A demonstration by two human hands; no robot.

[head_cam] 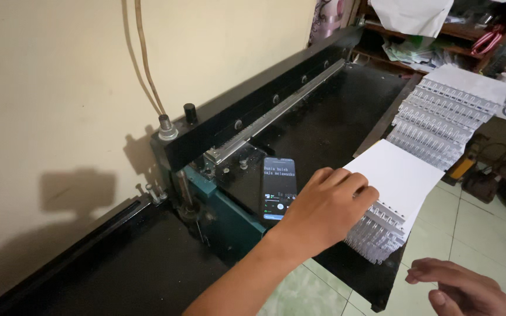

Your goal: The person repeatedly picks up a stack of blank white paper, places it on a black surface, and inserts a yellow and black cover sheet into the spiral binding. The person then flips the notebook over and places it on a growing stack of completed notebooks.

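Booklets (390,202) with white covers and clear comb spines lie stacked at the near right edge of the black tabletop (329,126), spines hanging over the rim, long axis running along that edge. Left hand (326,213) presses flat on the stack, fingers loosely curled (not gripping). Right hand (461,287) hovers open over the floor tiles. A phone (279,187) lies just left, screen lit.

Black machine bed (335,126), phone (279,187), white comb-bound booklets (402,187)
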